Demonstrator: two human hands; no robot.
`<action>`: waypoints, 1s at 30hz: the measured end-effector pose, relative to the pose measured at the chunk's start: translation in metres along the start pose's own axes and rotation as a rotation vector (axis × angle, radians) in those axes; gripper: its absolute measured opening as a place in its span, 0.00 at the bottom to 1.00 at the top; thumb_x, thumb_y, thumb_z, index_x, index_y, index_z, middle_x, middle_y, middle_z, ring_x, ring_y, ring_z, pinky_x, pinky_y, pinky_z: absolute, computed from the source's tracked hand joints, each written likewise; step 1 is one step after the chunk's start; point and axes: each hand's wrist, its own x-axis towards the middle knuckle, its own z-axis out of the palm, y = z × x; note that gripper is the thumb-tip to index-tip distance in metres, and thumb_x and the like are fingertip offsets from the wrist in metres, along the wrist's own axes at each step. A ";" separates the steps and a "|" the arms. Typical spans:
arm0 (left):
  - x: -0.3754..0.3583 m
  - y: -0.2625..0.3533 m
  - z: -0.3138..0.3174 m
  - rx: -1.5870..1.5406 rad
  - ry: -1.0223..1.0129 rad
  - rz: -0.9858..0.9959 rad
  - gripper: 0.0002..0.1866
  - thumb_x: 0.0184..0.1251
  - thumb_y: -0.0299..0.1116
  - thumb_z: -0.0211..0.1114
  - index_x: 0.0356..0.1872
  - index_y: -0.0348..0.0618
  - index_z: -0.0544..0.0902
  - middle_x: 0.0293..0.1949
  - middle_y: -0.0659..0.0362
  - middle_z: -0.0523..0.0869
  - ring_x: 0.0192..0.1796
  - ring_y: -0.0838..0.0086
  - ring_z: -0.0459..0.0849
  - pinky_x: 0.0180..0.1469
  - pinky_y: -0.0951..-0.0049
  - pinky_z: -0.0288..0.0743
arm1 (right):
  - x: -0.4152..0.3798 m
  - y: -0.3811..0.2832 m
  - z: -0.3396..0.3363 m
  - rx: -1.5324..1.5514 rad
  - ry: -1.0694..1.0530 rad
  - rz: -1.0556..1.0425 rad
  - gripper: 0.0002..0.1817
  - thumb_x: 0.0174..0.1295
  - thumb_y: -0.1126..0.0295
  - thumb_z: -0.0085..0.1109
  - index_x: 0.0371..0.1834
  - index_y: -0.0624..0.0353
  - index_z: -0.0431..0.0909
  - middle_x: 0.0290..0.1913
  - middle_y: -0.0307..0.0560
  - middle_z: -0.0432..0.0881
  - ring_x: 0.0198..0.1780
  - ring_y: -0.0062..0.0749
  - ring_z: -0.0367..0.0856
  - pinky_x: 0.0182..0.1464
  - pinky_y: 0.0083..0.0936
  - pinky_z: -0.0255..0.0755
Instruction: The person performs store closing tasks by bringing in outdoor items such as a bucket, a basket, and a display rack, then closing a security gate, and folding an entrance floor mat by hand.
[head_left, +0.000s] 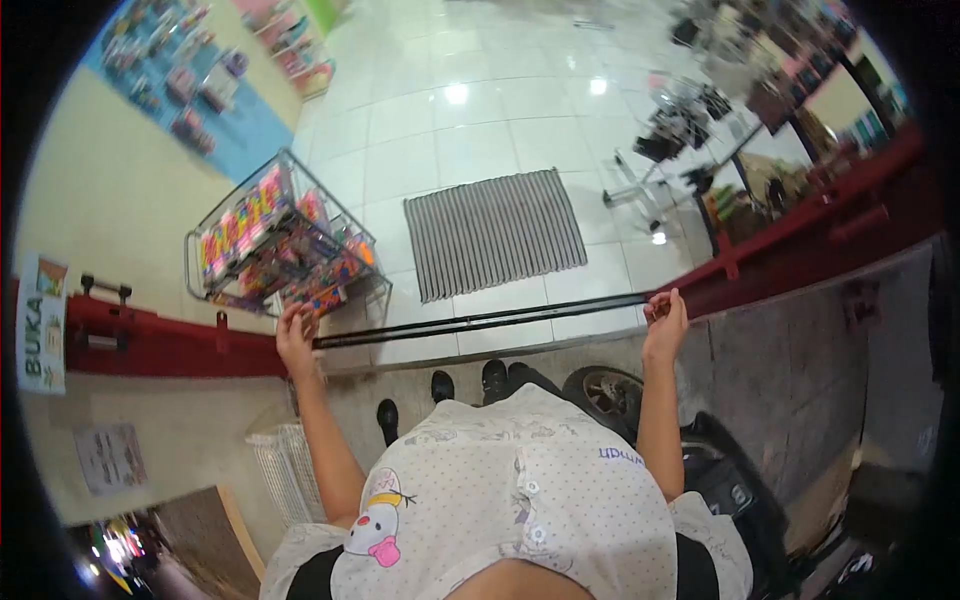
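My left hand (297, 337) is raised at the inner edge of the left dark red door panel (165, 340), fingers loosely bent and apart, with nothing visible in them. Opposite it, my right hand (667, 322) is up by the inner end of the right dark red door panel (790, 255). Its fingers are half curled with gaps between them, and no object shows there. A black floor track (480, 321) runs across the doorway between both hands. A "BUKA" sign (42, 325) hangs by the left panel.
Beyond the track, a striped mat (497, 234) lies on white tiles (440, 135). A wire rack (285, 235) of colourful packets stands just inside, left. Display stands (690, 130) are at right. Behind the track, a motorcycle wheel (606, 395) and black shoes (442, 386) show.
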 end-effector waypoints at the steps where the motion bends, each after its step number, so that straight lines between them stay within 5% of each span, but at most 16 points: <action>1: 0.000 0.007 0.010 -0.008 -0.025 0.019 0.10 0.68 0.31 0.49 0.46 0.41 0.74 0.42 0.58 0.80 0.42 0.74 0.80 0.45 0.77 0.73 | 0.010 0.004 0.007 -0.005 -0.038 -0.004 0.10 0.63 0.62 0.50 0.28 0.55 0.70 0.25 0.36 0.72 0.27 0.19 0.70 0.32 0.16 0.67; 5: 0.004 0.023 0.012 -0.036 -0.044 0.081 0.10 0.68 0.30 0.48 0.46 0.40 0.74 0.42 0.59 0.80 0.42 0.76 0.80 0.45 0.78 0.72 | 0.036 0.005 0.038 -0.016 -0.064 0.076 0.10 0.63 0.62 0.50 0.28 0.55 0.70 0.27 0.36 0.71 0.31 0.21 0.70 0.33 0.19 0.65; 19: -0.145 0.059 -0.103 -0.143 0.794 0.180 0.08 0.67 0.30 0.49 0.43 0.41 0.73 0.39 0.59 0.80 0.39 0.77 0.79 0.43 0.77 0.71 | 0.071 0.030 0.218 -0.130 -0.693 0.367 0.11 0.63 0.61 0.48 0.25 0.52 0.69 0.24 0.36 0.70 0.27 0.21 0.66 0.34 0.20 0.63; 24: -0.223 0.049 -0.120 -0.080 0.871 0.059 0.08 0.66 0.32 0.51 0.42 0.43 0.74 0.39 0.61 0.81 0.38 0.78 0.79 0.41 0.79 0.70 | 0.014 0.091 0.268 -0.227 -0.879 0.558 0.12 0.64 0.61 0.47 0.25 0.54 0.68 0.24 0.37 0.69 0.26 0.22 0.65 0.31 0.20 0.63; 30: -0.359 0.042 -0.168 0.005 1.042 -0.005 0.10 0.67 0.36 0.51 0.43 0.44 0.75 0.39 0.62 0.81 0.40 0.78 0.79 0.43 0.78 0.69 | -0.158 0.136 0.278 -0.367 -1.160 0.735 0.12 0.62 0.59 0.50 0.26 0.53 0.68 0.24 0.35 0.70 0.25 0.21 0.66 0.30 0.19 0.63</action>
